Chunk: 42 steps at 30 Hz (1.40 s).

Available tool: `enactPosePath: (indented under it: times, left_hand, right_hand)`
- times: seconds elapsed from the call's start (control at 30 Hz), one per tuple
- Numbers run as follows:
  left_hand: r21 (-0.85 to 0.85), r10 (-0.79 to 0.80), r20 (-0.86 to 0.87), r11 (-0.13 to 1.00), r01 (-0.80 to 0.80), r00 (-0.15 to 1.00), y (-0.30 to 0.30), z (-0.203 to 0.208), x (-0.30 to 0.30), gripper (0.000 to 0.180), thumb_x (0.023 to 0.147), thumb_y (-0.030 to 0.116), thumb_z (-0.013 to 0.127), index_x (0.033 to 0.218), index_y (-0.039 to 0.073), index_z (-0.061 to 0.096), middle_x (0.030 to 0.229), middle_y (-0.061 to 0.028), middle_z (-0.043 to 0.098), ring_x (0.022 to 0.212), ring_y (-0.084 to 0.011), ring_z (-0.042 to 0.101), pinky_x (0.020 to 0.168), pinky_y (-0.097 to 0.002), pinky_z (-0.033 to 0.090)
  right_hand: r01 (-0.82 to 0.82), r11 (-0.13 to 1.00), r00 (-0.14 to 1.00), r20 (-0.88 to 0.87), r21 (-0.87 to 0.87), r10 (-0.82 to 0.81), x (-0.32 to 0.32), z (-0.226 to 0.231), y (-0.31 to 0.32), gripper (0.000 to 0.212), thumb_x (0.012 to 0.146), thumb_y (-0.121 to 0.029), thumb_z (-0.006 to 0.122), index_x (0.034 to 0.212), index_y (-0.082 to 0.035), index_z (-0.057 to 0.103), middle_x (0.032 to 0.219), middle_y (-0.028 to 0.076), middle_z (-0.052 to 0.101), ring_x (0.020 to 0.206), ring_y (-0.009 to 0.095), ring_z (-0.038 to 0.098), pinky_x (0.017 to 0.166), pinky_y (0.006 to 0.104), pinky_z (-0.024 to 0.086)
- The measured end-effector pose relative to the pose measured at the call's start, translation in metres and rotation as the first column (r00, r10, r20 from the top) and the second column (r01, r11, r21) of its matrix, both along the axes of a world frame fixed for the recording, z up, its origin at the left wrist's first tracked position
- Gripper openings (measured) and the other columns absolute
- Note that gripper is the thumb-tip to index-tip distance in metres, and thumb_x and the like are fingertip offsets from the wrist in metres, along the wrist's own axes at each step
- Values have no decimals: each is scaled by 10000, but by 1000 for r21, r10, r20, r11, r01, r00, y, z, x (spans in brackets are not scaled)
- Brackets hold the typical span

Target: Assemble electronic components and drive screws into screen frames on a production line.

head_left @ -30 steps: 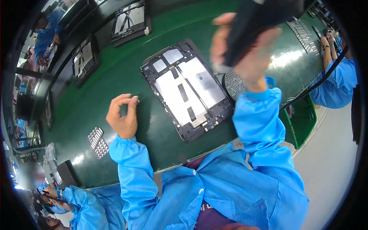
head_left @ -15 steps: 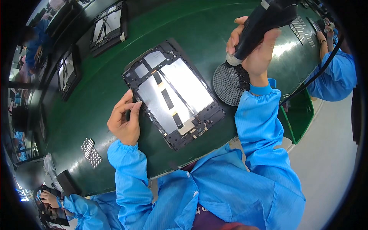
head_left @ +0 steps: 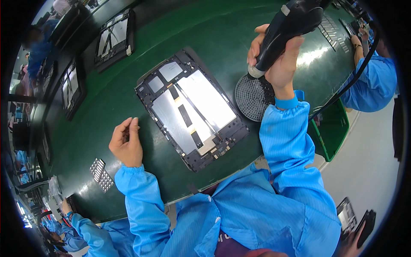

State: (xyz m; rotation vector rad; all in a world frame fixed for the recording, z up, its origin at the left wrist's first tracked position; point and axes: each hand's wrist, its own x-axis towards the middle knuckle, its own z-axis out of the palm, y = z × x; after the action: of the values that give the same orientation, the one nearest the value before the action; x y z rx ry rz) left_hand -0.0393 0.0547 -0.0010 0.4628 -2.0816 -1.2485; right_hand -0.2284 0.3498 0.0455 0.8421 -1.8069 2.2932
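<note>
My right hand (head_left: 280,64) is wrapped round a black electric screwdriver (head_left: 284,36), whose silver collar is low over a round perforated screw tray (head_left: 252,100). Dark screws crowd the tray's right side. The driver's tip is hidden from view. In front of me lies an opened tablet (head_left: 192,111), back off, with silver battery panels, dark ribbon strips and a black frame. My left hand (head_left: 127,143) is left of the tablet and apart from it. Its thumb and index finger are pinched together; what they hold, if anything, does not show.
Patterned metal plates (head_left: 102,174) lie at the left on the green table (head_left: 171,180). More opened tablets (head_left: 114,38) stand at the far left. A green bin (head_left: 332,132) is at the right, near the screwdriver's cable (head_left: 355,79). Co-workers (head_left: 370,81) sit at both sides.
My left hand has left the tablet's edge, moving left and nearer to me. The screwdriver has shifted slightly. Another person's hand with devices has appeared at the lower right.
</note>
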Motion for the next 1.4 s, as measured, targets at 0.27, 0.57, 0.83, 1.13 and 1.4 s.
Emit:
enactPosePath:
  times: [0.27, 0.57, 0.83, 1.13, 1.4]
  left_hand:
    - [-303, -90, 27, 948, 94, 996, 23, 4, -8, 82, 654, -9, 665, 713, 30, 624, 624, -74, 581, 541, -150, 580, 502, -241, 464]
    - [102, 35, -16, 994, -33, 999, -3, -4, -10, 63, 739, 46, 686, 744, -2, 645, 665, -52, 618, 555, -81, 561, 494, -210, 449]
    - [338, 67, 29, 938, -72, 997, -14, 2, -14, 93, 780, 74, 668, 782, -16, 643, 633, -43, 614, 567, -67, 564, 506, -200, 451]
    - [259, 41, 25, 965, -46, 999, -15, -2, -13, 103, 792, 68, 667, 826, -26, 641, 675, -26, 615, 588, -62, 559, 527, -183, 452]
    - [336, 28, 40, 941, -39, 999, -14, 4, -12, 100, 795, 64, 663, 836, -23, 635, 692, -31, 618, 611, -66, 573, 539, -185, 461]
  right_hand:
    - [-296, 921, 955, -105, -254, 278, 20, 26, -18, 937, 768, -781, 159, 1166, 21, 437, 705, 88, 524, 566, 188, 540, 534, 340, 440]
    - [-518, 847, 853, 12, -120, 523, 62, 54, -168, 906, 786, -762, 180, 1121, 36, 449, 664, 93, 520, 532, 177, 529, 503, 315, 451]
    - [-491, 869, 866, 69, -64, 495, 56, 32, -196, 861, 811, -732, 179, 1067, 37, 468, 636, 101, 507, 514, 187, 530, 492, 305, 449]
    - [-511, 852, 845, 114, -114, 522, 62, 31, -199, 828, 795, -744, 251, 1018, 18, 484, 629, 92, 521, 515, 158, 528, 488, 267, 442]
    - [-507, 861, 856, 95, -37, 508, 67, 28, -198, 906, 765, -782, 169, 1055, 24, 464, 625, 89, 488, 509, 179, 506, 489, 304, 432]
